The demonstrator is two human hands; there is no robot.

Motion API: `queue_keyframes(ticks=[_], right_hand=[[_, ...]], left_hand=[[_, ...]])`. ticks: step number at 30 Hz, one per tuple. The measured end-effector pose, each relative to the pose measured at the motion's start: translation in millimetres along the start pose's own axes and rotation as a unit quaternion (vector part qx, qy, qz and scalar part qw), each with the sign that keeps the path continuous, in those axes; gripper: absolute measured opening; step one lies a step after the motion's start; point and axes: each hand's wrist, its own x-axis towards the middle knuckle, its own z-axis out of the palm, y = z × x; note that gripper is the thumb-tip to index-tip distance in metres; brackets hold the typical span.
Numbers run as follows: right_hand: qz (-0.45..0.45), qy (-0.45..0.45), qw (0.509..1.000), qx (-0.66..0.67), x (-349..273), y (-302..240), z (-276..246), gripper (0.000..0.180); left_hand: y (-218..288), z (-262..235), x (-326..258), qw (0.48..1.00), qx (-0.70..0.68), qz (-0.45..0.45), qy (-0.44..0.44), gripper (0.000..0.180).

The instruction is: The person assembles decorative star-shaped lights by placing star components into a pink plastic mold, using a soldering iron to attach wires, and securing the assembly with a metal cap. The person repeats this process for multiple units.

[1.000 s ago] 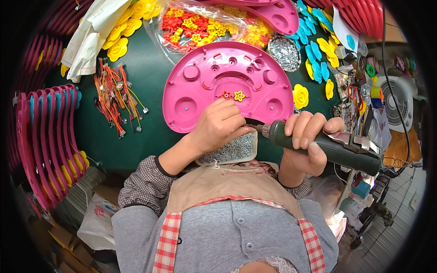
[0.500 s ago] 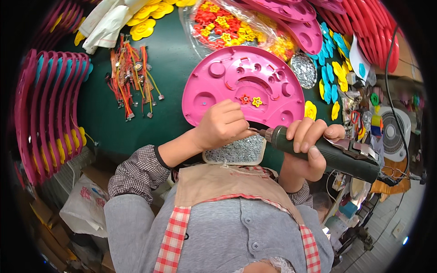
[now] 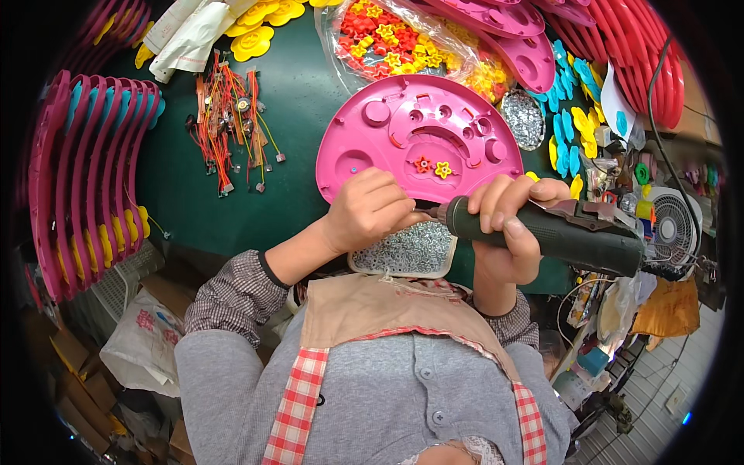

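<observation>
My right hand (image 3: 508, 232) is wrapped round a dark green electric screwdriver (image 3: 562, 239), held nearly level with its bit pointing left. At the bit's tip, the closed fingers of my left hand (image 3: 372, 209) pinch together; whatever small thing is between them is hidden. Just beyond both hands lies a pink plastic panel (image 3: 364, 132) with rounded recesses and posts. A red star piece (image 3: 422, 164) and a yellow star piece (image 3: 442, 170) sit in its middle. Under my hands, close to my apron, stands a tray of small silver screws (image 3: 407, 249).
A bundle of wired parts (image 3: 232, 116) lies on the green table (image 3: 294, 77) at left. Pink panels (image 3: 89, 186) stand in a row at far left. Behind are a bag of star pieces (image 3: 387, 39) and a dish of silver parts (image 3: 523, 118). Yellow and blue pieces (image 3: 566, 147) lie at right.
The screwdriver has come a little left and nearer level, its bit closer into my left fingers. The whole view has shifted slightly; the panel and star pieces look unchanged.
</observation>
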Motion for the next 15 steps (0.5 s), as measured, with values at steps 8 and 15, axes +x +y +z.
queue_keyframes(ticks=[8,15], right_hand=[[-0.044,-0.056,0.997,-0.011,12.5,46.7,3.6,0.044],[-0.021,-0.085,0.996,-0.017,15.6,84.6,26.3,0.043]], left_hand=[[41.4,9.9,-39.0,0.979,-0.036,-0.071,-0.189,0.017],[40.4,25.5,-38.4,0.955,-0.009,-0.072,-0.289,0.012]])
